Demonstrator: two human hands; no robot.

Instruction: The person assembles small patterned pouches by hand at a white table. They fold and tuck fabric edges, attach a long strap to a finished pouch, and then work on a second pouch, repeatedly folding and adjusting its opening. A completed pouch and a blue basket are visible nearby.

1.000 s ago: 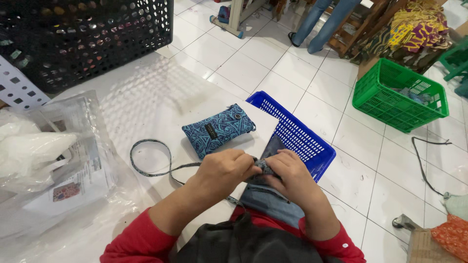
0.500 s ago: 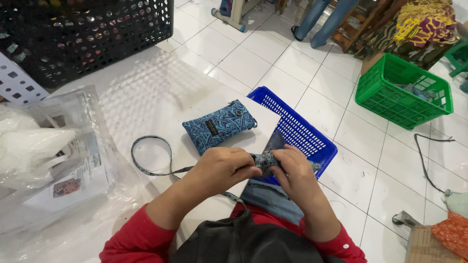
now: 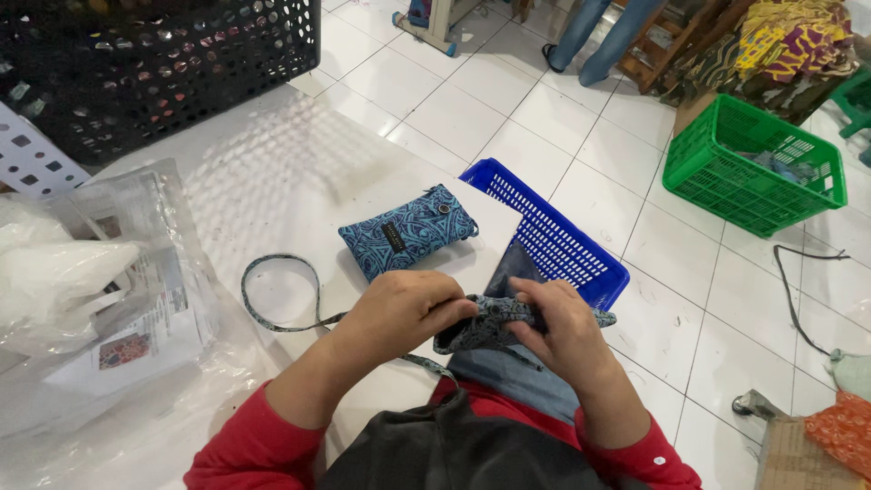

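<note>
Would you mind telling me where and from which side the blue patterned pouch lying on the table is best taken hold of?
Grip the blue patterned pouch across its short width at the middle, coming from above. It lies flat and free on the white table, long axis slanting, so both long edges are open; its far end sits close to the blue basket.

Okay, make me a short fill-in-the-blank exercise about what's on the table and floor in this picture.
1. Both hands, left hand and right hand, hold a patterned blue ____.
2. The finished blue pouch lies on the white ____.
3. The basket beside the pouch is ____ in colour.
4. The basket farther off on the tiled floor is ____.

Missing words: pouch; table; blue; green
</note>
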